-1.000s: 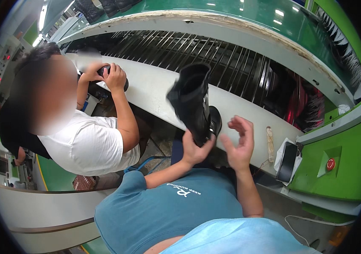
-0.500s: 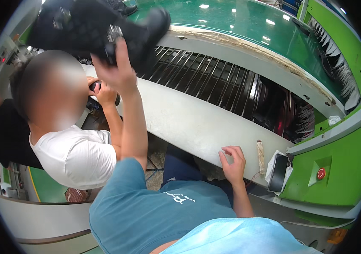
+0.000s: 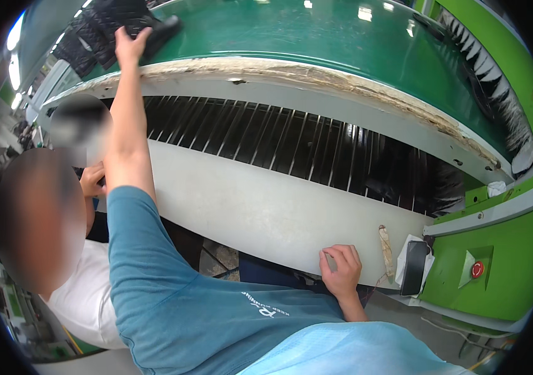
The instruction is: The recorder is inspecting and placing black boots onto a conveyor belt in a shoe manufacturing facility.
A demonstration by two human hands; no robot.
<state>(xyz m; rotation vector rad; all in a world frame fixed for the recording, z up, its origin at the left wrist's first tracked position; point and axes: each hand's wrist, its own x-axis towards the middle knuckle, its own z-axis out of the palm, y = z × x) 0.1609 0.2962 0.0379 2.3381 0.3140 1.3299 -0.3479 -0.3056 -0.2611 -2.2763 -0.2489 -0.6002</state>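
At the upper left, my left hand (image 3: 130, 49) reaches far out and grips a black quilted boot (image 3: 157, 37). The boot lies on its side on the green conveyor belt (image 3: 266, 37), its toe pointing right. More black quilted boot shafts (image 3: 79, 47) are to the left of it. My right hand (image 3: 341, 270) rests at the near edge of the white ledge (image 3: 248, 212); its fingers are loosely curled, the thumb stands apart, and nothing is in it.
Between ledge and belt lies a row of metal rollers (image 3: 248, 134). At the right are a green machine housing with a red button (image 3: 477, 269), a phone (image 3: 413, 267), a wrapped strip (image 3: 385, 250) and a bristle curtain (image 3: 510, 112). A co-worker in white (image 3: 85, 294) is close on my left.
My left hand has carried the boot away from me and up-left, from above the rollers onto the green belt. My right hand has hardly moved. The view has shifted, and the co-worker appears lower left.
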